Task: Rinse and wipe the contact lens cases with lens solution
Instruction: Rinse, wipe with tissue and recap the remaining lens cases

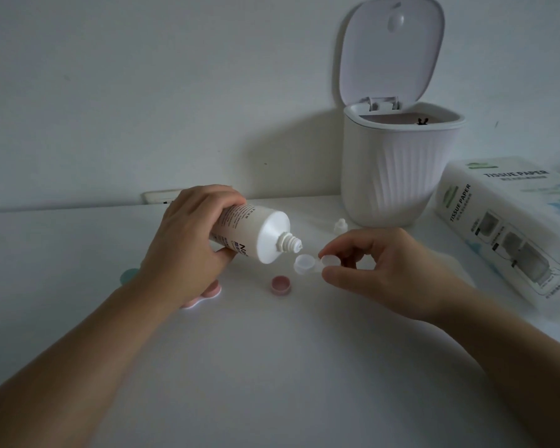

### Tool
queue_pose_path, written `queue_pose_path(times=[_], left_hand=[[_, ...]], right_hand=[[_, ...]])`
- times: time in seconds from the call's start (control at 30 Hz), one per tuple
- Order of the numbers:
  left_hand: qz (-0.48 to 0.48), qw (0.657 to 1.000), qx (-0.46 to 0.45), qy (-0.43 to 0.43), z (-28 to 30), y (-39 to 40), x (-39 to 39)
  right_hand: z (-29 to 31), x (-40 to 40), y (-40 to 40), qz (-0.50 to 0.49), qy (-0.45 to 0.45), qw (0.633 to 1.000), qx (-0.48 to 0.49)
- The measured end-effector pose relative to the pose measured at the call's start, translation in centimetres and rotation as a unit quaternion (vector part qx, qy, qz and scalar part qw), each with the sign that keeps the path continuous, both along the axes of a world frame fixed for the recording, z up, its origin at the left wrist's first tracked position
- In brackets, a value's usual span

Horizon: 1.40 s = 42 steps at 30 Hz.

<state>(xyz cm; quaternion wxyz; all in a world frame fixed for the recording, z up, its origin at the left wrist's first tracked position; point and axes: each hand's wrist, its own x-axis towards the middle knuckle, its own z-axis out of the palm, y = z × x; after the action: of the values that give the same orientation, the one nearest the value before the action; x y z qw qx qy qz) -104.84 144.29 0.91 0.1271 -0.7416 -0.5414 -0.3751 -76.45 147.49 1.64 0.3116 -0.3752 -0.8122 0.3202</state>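
Bare surface (272,367) is lying open nearest the viewer. Two hands are working mid-surface: the left hand (188,240) is gripping one tilted bottle (256,232), nozzle just above the clear case (307,263) — pinched by the right hand (385,270). One pink cap (281,285) is lying below. Farther back are one small white cap (340,225), one open bin (398,163) and one tissue pack (511,227) at the right edge.

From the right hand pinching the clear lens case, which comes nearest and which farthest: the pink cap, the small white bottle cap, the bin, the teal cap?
Measured from the right hand in the head view:
1. Small white bottle cap, just behind the hand, in front of the bin.
2. Pink cap, on the table to its left.
3. Bin, behind it by the wall.
4. Teal cap, far left, partly hidden by the left wrist.
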Motion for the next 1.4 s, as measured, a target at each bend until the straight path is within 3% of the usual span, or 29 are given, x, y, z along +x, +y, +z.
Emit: queue_pose_path(times=[1.4], left_hand=[[0.016,0.997,0.047,0.051,0.19,-0.07,0.39]], right_hand=[[0.04,-0.02,-0.41,0.0,0.007,1.0,0.005]])
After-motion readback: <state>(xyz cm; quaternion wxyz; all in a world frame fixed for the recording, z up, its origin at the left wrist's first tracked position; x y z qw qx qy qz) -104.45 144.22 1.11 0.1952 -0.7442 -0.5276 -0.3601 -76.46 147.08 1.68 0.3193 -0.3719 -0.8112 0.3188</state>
